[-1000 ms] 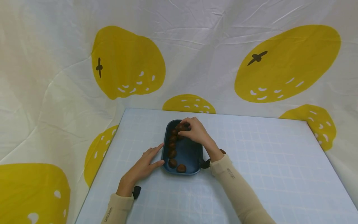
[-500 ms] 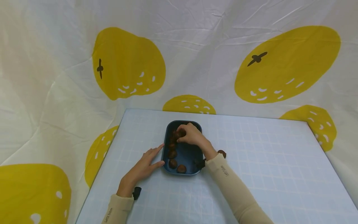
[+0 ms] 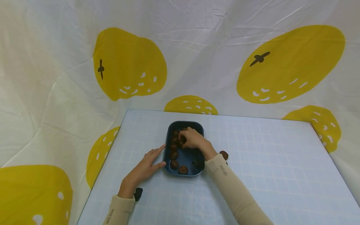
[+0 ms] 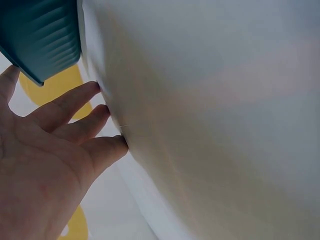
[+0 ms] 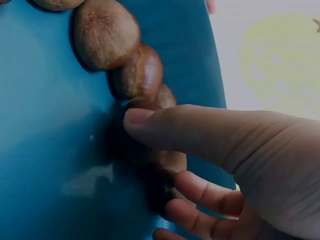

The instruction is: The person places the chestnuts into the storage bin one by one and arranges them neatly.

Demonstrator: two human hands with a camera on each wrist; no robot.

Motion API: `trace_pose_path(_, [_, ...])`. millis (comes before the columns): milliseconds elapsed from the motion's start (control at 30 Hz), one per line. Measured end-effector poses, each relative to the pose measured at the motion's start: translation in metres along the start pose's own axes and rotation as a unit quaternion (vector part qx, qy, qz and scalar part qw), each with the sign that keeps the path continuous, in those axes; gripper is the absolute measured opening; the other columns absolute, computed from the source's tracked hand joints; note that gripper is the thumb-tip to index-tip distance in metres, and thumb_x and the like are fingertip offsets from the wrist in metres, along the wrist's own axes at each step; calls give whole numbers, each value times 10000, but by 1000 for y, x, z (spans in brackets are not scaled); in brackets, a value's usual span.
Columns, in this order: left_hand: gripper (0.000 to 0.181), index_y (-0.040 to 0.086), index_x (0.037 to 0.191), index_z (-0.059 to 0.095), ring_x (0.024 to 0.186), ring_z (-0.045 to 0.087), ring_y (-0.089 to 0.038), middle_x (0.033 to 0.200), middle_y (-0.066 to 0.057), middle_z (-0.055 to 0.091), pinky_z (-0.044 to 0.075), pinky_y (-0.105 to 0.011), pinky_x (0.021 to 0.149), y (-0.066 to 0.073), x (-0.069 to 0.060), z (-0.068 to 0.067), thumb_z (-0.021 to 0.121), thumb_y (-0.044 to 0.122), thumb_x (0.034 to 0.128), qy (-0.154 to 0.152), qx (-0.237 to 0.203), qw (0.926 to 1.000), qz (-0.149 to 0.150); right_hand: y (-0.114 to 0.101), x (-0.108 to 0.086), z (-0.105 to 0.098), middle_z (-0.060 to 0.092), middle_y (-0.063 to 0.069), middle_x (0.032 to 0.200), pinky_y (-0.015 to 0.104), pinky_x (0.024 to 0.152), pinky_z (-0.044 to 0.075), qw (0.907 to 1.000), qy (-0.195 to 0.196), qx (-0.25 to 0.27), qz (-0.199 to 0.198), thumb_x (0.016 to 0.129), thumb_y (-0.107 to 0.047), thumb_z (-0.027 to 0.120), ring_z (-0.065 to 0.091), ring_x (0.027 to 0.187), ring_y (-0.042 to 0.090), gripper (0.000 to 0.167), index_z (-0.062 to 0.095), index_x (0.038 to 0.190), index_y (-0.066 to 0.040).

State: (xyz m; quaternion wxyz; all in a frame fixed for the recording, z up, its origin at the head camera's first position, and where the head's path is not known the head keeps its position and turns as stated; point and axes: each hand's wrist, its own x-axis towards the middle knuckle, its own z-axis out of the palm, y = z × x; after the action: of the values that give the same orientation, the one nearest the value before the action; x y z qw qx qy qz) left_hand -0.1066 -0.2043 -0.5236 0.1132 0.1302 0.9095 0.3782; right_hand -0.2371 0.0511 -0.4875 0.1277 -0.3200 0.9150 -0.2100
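A dark blue tray stands on the table, with several brown chestnuts in a line down its left side and one chestnut at its near end. Over the tray's far half, my right hand curls its thumb and fingers around a chestnut, mostly hidden and dark. The right wrist view shows the thumb beside the row of chestnuts. My left hand rests at the tray's left side with spread fingers; its thumb touches the tray wall in the left wrist view.
Just right of the tray, a chestnut lies on the pale blue checked table, partly beside the right sleeve. Behind the table hangs a white cloth printed with yellow fruit.
My right hand has come nearer along the tray, from its far end toward the middle, and lower. More of the chestnut outside the tray shows now. The left hand stays in place.
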Motion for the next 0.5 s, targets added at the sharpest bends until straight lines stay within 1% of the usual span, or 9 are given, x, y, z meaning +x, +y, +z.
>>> trace_pose_path(100, [733,477,1573,206,1491,147,-387,1615,37,277,93,-648,1152,0,0,0,569,603,949,-6,-4,10000,6,0,1,1,575,31,1059,388,830,486,10000,12,-3,-60,761,-162,878,512,979,236,329,690,1028,-202])
trace_pose_path(267, [740,454,1581,207,1487,153,-402,1614,25,281,82,-654,1150,1,0,-1,572,593,952,-19,-24,10000,79,-2,1,1,573,44,1076,378,827,489,10000,2,55,2,776,-131,859,514,974,231,337,673,1052,-187])
trace_pose_path(400, [741,444,1584,209,1486,156,-402,1615,20,283,83,-653,1150,1,0,-1,573,586,955,-21,-5,10000,84,-5,-1,-2,553,43,1051,366,805,493,9999,61,120,63,797,-153,847,517,944,218,348,666,1094,-175])
trace_pose_path(500, [737,457,1581,206,1489,150,-396,1616,27,279,92,-655,1149,0,0,-1,567,597,953,-33,-5,10000,45,-10,-5,-9,541,44,1044,366,796,498,9996,185,191,137,829,-186,833,524,931,209,348,669,1135,-169])
